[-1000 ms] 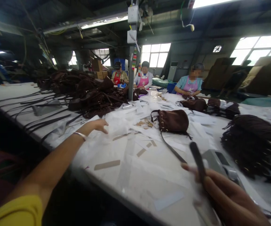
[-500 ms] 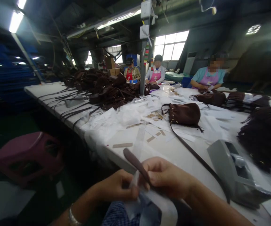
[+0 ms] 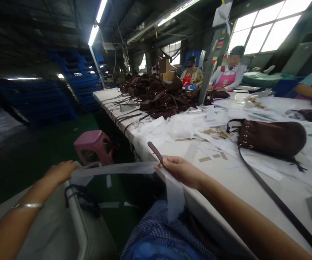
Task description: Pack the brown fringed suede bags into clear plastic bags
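White strip [image 3: 115, 168] stretches sideways: the right hand [image 3: 181, 170] pinches it and a strap [image 3: 155, 151] by the surface's [image 3: 177, 148] edge; blur hides whether the left hand [image 3: 61, 172] grips. Likely pulling apart; next calls for steady pinching.

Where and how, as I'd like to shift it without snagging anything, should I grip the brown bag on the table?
Probably best around the plain middle of the bag, coming from above: it lies on its side, its rounded end to the right. The gold-coloured rings are at its left end, where the strap trails off, so this hold should avoid both.
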A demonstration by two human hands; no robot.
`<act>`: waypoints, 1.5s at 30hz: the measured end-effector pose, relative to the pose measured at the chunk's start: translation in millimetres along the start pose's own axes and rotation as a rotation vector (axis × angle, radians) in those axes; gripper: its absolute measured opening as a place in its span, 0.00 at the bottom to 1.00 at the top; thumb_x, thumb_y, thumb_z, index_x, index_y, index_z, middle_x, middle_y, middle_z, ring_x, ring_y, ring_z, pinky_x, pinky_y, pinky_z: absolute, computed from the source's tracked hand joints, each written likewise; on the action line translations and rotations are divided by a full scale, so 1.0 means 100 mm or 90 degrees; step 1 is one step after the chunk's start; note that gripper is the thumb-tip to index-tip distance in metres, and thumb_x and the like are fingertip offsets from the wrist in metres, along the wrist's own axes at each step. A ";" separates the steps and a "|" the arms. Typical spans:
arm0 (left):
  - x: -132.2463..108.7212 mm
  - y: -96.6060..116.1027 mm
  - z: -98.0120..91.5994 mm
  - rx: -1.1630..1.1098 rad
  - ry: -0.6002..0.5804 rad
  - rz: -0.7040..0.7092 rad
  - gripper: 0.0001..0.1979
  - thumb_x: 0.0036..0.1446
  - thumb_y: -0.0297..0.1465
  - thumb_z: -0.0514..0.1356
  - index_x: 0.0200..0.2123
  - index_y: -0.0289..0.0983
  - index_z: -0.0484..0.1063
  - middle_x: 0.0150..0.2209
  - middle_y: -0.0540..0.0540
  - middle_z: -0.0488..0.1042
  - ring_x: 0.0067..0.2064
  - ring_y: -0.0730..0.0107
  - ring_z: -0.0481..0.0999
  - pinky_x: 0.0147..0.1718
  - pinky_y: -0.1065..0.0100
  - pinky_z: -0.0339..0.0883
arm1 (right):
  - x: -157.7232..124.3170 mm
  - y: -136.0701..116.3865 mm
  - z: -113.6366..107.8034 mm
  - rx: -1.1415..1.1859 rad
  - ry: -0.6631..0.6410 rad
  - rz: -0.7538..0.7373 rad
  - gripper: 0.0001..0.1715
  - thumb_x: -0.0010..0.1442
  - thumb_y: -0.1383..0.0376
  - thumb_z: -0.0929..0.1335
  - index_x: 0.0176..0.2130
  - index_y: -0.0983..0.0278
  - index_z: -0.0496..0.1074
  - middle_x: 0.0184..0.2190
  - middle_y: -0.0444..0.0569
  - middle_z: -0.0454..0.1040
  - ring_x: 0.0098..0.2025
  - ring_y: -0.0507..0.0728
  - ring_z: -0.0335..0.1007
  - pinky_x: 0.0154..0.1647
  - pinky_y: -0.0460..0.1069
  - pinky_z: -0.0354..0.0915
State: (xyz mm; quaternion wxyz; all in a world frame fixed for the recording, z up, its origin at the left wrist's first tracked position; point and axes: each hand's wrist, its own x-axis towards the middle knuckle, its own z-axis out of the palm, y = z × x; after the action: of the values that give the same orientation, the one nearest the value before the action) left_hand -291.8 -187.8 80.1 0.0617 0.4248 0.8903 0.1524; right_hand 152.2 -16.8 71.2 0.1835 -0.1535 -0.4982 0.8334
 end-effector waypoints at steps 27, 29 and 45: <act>-1.04 1.96 1.46 -1.068 -0.169 -0.198 0.15 0.49 0.34 0.71 0.40 0.35 0.78 0.39 0.44 0.82 0.36 0.70 0.81 0.34 0.73 0.75 | 0.01 0.90 -0.01 -0.304 0.234 -0.075 0.23 0.61 0.49 0.67 0.48 0.62 0.74 0.32 0.47 0.76 0.30 0.53 0.69 0.31 0.47 0.65; -0.98 1.99 1.47 -1.081 -0.144 -0.188 0.15 0.48 0.34 0.71 0.40 0.35 0.78 0.39 0.45 0.82 0.36 0.70 0.81 0.34 0.73 0.75 | -0.06 1.04 0.10 -0.241 0.196 -0.063 0.25 0.57 0.51 0.72 0.50 0.61 0.73 0.39 0.48 0.77 0.37 0.55 0.70 0.37 0.48 0.66; -1.49 2.14 1.83 -0.994 -0.387 -0.156 0.14 0.52 0.35 0.69 0.40 0.33 0.80 0.43 0.40 0.81 0.44 0.65 0.80 0.46 0.69 0.72 | -0.15 1.28 0.07 -0.151 0.341 -0.113 0.16 0.56 0.55 0.72 0.39 0.64 0.74 0.31 0.45 0.74 0.31 0.53 0.66 0.33 0.48 0.63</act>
State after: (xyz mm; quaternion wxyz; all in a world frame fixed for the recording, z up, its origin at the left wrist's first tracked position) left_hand 3.8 -135.9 -26.8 0.5902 0.1834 0.5141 0.5947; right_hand 143.2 -84.9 -38.2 0.3611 -0.3440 -0.5372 0.6802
